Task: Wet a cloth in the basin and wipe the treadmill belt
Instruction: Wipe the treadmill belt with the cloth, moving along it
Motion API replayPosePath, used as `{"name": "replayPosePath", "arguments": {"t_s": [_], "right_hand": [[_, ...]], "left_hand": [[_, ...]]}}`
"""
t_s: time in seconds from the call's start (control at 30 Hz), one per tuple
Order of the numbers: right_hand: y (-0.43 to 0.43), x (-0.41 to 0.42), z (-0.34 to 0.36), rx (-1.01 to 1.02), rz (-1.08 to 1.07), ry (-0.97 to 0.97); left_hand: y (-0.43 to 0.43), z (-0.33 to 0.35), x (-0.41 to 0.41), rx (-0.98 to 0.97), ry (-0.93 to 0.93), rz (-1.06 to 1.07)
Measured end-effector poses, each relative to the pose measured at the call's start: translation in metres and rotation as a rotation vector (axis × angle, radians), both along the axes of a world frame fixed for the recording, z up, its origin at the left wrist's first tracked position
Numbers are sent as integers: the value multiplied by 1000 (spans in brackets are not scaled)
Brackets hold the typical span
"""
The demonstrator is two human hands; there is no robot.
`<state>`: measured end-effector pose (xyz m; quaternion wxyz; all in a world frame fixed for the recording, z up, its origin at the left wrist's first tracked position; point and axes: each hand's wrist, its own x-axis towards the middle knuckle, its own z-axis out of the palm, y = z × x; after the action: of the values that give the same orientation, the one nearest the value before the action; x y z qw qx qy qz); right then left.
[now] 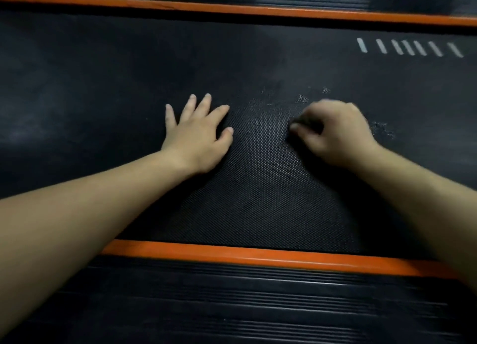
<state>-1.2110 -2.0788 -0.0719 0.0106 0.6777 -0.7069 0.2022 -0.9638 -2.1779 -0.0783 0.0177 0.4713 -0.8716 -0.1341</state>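
Pressing flat on the black textured rubber treadmill belt (103,72), the left hand (198,134) lies w/ fingers straight and spread, holding nothing. The right hand (333,132), to its right and apart from it, is blurred, w/ fingers curled down onto the belt. Something dark may be bunched under them, but I can't tell if that's the cloth or just shadow. No basin in view either. The belt fills the middle of the scene, running left-right betw. the far orange edge strip (232,8) and the near orange edge strip (258,253); nearer than that sits a black ribbed side rail (232,305). Handling, as a guess: a wet cloth will be soft, limp, light and prob. dripping, so best bunched under the palm, not pinched at a corner. The dimpled belt looks grippy, so expect drag, and it may slide under a hard push; the flat left hand looks placed to steady it. Room: plenty of open belt to the left and far side, hazy there, w/ white slanted stripe marks (407,47) at far right. The orange strips are the edges where strokes should end.
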Motion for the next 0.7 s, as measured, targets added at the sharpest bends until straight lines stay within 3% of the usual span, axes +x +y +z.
{"name": "replayPosePath", "arguments": {"t_s": [0.07,0.23,0.3,0.43,0.5,0.63,0.7], "right_hand": [[-10,-1,-5,-3,-94,-23],[24,36,-5,55,260,-19],[2,17,-4,51,292,38],[-70,-25,-1,-9,-125,-4],[-76,-15,-5,13,-175,31],[-34,28,-6,23,167,12],[-47,13,-3,40,189,72]], "left_hand": [[1,-4,-2,-20,-17,14],[2,-7,-3,-45,-64,-3],[2,-8,-4,-53,-72,-4],[2,-9,-3,-62,-85,-3],[1,-9,-3,-64,-90,-9],[-1,-12,-3,-80,-97,-16],[-1,-11,-3,-78,-102,-17]]}}
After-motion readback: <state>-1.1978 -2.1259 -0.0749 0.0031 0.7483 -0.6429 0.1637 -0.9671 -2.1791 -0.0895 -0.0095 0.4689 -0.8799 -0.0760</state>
